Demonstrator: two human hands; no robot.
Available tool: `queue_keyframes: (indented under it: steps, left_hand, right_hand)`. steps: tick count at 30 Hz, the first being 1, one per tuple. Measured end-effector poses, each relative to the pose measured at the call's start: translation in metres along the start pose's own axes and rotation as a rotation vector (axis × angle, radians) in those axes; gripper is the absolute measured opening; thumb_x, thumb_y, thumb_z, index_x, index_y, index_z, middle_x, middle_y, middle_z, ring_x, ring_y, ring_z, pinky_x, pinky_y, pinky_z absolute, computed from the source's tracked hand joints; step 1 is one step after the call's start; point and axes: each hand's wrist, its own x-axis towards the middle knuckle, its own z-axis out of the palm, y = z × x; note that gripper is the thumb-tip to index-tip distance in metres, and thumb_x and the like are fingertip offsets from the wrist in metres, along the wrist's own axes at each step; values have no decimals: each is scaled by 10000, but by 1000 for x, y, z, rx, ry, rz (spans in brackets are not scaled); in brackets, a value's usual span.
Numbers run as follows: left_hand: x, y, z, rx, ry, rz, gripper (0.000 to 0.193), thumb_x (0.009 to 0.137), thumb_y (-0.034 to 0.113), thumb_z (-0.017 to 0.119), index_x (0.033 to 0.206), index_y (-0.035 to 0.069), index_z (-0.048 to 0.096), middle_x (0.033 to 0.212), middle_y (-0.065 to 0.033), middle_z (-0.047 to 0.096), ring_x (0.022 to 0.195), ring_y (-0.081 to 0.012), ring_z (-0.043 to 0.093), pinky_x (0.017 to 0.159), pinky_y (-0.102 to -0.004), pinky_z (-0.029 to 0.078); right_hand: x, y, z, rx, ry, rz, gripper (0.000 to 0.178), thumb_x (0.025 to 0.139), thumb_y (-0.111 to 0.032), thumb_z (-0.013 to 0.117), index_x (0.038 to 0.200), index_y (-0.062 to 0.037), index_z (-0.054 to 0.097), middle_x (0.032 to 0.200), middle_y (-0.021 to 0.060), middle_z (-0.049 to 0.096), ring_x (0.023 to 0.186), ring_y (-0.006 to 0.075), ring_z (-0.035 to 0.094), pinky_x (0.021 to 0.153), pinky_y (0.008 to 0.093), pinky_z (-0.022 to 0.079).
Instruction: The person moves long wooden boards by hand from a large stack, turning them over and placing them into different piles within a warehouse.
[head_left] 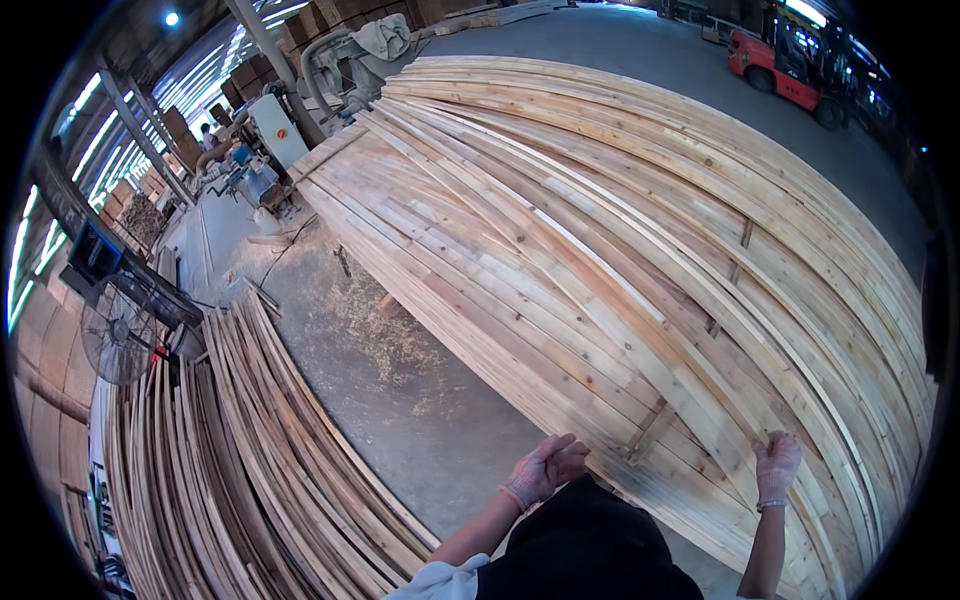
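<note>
A wide stack of long, pale wooden boards (480, 270) spreads out before me, with several boards lying loose and slanted across its top. My right hand (777, 462), in a thin glove, is closed on the edge of one long loose wooden board (640, 318); the hand partly hides the grip. That board runs away from me toward the far left end of the stack. Close to my body, beside the near edge of the stack, my left hand (546, 468) is gloved too. Its fingers are curled in, and nothing shows in them.
A second pile of long narrow wood strips (250, 430) lies on the left. Sawdust (395, 335) covers part of the floor between. Beyond are a fan (118, 330), a machine with a control box (278, 130), a red forklift (785, 75) and a distant person (209, 136).
</note>
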Motion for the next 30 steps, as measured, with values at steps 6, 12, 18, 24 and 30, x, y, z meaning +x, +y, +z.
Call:
queue_keyframes:
  steps: [6, 12, 18, 24, 30]
  left_hand:
    - [37, -31, 92, 172, -383, -130, 585, 928, 453, 497, 1338, 41, 428, 1253, -131, 553, 1163, -271, 526, 1014, -400, 408]
    - [73, -60, 123, -208, -191, -171, 390, 893, 316, 623, 1162, 49, 531, 1062, -124, 620, 1010, -315, 585, 972, -453, 455]
    - [73, -66, 103, -210, -105, -187, 312, 882, 268, 636, 1074, 35, 558, 962, -123, 614, 945, -317, 597, 917, -512, 482]
    - [27, -83, 92, -106, 9, -214, 205, 880, 164, 627, 1016, 21, 571, 936, -131, 604, 911, -303, 603, 913, -489, 493]
    - [-12, -101, 53, -214, -97, -316, 171, 870, 117, 638, 986, 7, 576, 925, -143, 610, 908, -311, 610, 908, -479, 498]
  right_hand:
    - [-80, -82, -60, -208, 140, -287, 333, 584, -242, 784, 797, -102, 570, 851, 106, 553, 963, 322, 509, 970, 473, 357]
    - [-172, -45, -97, -181, -213, -217, 699, 538, -337, 797, 1128, -97, 509, 1144, 128, 489, 1102, 351, 477, 1022, 496, 326]
    - [-316, 154, -102, -466, -108, -173, 387, 830, -448, 640, 908, -72, 688, 726, 121, 672, 683, 310, 632, 636, 398, 516]
    - [-338, 119, -126, -518, -451, 424, 362, 836, -410, 594, 959, -76, 664, 873, 127, 646, 793, 295, 615, 703, 406, 501]
    - [-354, 116, -100, -609, -591, 502, 348, 841, -372, 548, 1009, -80, 640, 1020, 133, 620, 903, 280, 597, 770, 414, 485]
